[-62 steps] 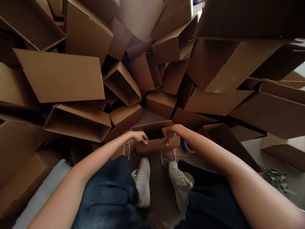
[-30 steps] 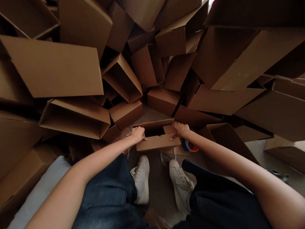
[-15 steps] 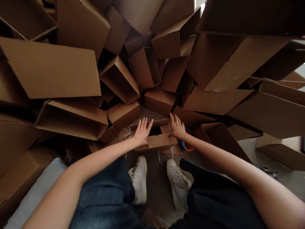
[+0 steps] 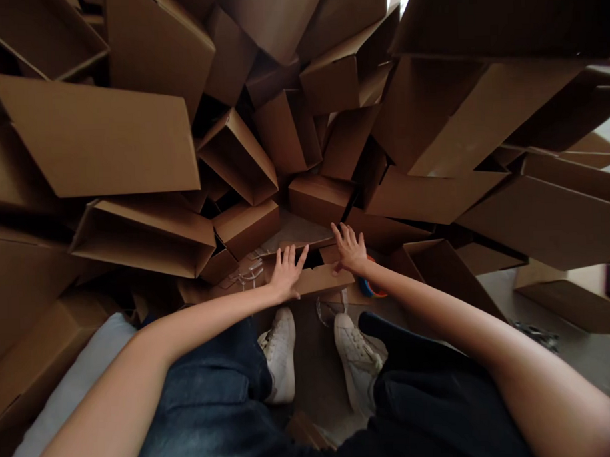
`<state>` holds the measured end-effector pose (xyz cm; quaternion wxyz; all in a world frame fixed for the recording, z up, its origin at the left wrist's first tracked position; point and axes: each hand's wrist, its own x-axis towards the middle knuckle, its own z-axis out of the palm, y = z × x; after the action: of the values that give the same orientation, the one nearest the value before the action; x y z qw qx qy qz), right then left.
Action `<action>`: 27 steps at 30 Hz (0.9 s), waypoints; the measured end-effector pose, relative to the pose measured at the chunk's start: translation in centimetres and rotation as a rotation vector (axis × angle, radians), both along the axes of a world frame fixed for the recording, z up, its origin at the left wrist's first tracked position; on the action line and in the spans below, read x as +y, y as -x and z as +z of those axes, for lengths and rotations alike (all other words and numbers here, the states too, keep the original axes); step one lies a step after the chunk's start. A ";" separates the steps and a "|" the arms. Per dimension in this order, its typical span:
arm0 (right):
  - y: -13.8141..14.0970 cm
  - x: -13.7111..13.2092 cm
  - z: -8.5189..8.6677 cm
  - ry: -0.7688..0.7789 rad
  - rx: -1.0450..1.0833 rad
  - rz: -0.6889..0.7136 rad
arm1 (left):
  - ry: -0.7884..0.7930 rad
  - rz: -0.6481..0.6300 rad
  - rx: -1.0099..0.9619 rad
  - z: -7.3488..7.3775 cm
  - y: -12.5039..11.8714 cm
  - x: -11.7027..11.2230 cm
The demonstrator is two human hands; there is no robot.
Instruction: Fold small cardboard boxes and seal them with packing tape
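A small brown cardboard box [image 4: 323, 280] lies low in front of my shins, with its long near wall facing me. Its far flap [image 4: 294, 231] is folded back and lies nearly flat. My left hand [image 4: 286, 274] is open, fingers spread, with its heel at the box's left end. My right hand [image 4: 350, 249] is also open, spread above the box's right corner, close to the flap's edge. Neither hand holds anything. The inside of the box is dark and hidden.
Many cardboard boxes [image 4: 94, 136] tilt in a heap ahead and to both sides. Clear plastic strapping [image 4: 249, 274] lies left of the box. A blue and orange ring [image 4: 373, 286] sits to its right. My white sneakers [image 4: 279, 356] stand below, beside a pale cushion [image 4: 73, 376].
My hands have let go of the box's edges and opened with fingers spread. The far flap has swung back, away from me, and lies flatter.
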<state>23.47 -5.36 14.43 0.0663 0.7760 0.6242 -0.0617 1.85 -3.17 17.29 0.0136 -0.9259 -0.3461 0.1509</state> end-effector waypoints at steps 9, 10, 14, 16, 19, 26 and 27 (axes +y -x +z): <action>0.6 -1.1 0.6 -0.036 -0.032 0.160 | 0.013 0.025 -0.107 0.4 0.2 -0.3; 0.7 -1.3 0.6 -0.035 -0.023 0.162 | 0.017 0.023 -0.110 0.4 0.2 -0.3; 0.5 -2.3 0.4 0.006 0.020 0.177 | 0.048 -0.015 -0.120 0.3 0.7 -0.9; 0.3 -2.7 0.2 0.045 0.038 0.200 | 0.067 -0.044 -0.128 0.0 1.1 -1.2; -0.1 -3.1 -0.1 0.097 0.063 0.219 | 0.076 -0.079 -0.138 -0.8 1.6 -1.7; -0.4 -2.3 -0.7 0.153 0.088 0.242 | 0.082 -0.138 -0.084 -1.8 1.5 -1.5; -0.3 -2.2 -0.7 0.151 0.086 0.241 | 0.086 -0.149 -0.075 -1.8 1.4 -1.4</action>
<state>23.74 -7.54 13.68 0.1047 0.6848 0.7088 -0.1333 0.41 -4.59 15.44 -0.0281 -0.9538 -0.2697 0.1292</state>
